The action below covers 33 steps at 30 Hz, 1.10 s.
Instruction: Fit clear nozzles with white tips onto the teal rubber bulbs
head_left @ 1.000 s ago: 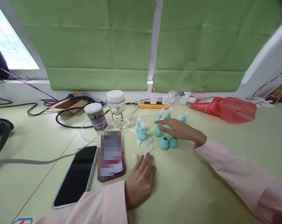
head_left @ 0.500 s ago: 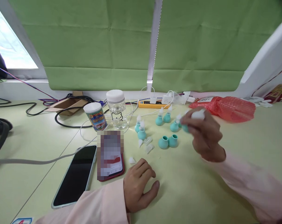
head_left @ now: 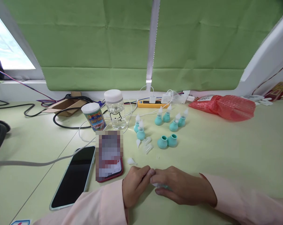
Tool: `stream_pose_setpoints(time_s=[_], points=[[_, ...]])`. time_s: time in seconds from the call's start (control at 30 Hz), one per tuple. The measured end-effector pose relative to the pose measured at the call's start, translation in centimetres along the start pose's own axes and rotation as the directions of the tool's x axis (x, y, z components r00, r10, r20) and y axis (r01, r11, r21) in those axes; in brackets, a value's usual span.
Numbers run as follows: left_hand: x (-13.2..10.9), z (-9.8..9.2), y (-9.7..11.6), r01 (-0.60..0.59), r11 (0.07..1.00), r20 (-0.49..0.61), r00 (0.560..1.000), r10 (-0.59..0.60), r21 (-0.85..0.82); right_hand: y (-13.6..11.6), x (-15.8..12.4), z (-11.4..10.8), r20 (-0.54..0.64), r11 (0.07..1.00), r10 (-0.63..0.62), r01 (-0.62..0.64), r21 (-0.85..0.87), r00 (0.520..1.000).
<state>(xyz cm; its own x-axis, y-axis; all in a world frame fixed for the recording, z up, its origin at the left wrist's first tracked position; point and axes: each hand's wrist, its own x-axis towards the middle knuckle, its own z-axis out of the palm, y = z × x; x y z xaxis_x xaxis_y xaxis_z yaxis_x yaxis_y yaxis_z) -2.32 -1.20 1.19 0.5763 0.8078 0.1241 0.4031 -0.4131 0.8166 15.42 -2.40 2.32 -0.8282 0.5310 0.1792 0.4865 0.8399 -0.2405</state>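
My right hand (head_left: 179, 186) is closed around a teal bulb-type nasal aspirator (head_left: 164, 186), mostly hidden by the fingers, with a whitish part showing on its left. Against its fingertips rests my left hand (head_left: 136, 184), fingers curled and pressed together; what they pinch, if anything, is hidden. Beyond the hands stand two open teal bulbs (head_left: 162, 142) without nozzles. To their left lie clear plastic nozzle parts (head_left: 148, 147) and a small white tip (head_left: 138, 143). Another white tip (head_left: 131, 161) is by my left hand. Several teal aspirators with clear nozzles (head_left: 173, 125) stand farther back.
Two phones, one dark-screened (head_left: 74, 178) and one red-cased (head_left: 110, 156), lie left. Behind them are a noodle cup (head_left: 94, 117), a lidded water bottle (head_left: 115, 109) and cables. A yellow power strip (head_left: 143, 104) and red bubble-wrap package (head_left: 235, 107) sit at the back.
My right hand has come from the back right, near the standing aspirators, down to my left hand, bringing an aspirator. My left hand's fingers have drawn together.
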Motion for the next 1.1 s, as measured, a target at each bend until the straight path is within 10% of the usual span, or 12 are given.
stream_pose_setpoints(time_s=[0.37,0.7,0.97,1.1], points=[[0.8,0.7,-0.6,0.294,0.808,0.128,0.955,-0.266,-0.511,-0.4,-0.4,1.6,-0.481,0.971,0.239,-0.202,0.128,0.843],[0.2,-0.3,0.2,0.061,0.998,0.065,0.996,-0.059,-0.014,-0.4,0.1,1.6,-0.544,0.983,0.146,-0.059,0.174,0.826],[0.8,-0.5,-0.2,0.259,0.838,0.201,0.963,-0.182,-0.480,0.1,-0.1,2.1,-0.567,0.979,0.178,-0.087,0.183,0.804],[1.2,-1.4,-0.5,-0.035,0.967,-0.144,0.987,0.073,0.252,0.3,-0.1,1.9,-0.580,0.947,0.310,-0.194,0.255,0.754]])
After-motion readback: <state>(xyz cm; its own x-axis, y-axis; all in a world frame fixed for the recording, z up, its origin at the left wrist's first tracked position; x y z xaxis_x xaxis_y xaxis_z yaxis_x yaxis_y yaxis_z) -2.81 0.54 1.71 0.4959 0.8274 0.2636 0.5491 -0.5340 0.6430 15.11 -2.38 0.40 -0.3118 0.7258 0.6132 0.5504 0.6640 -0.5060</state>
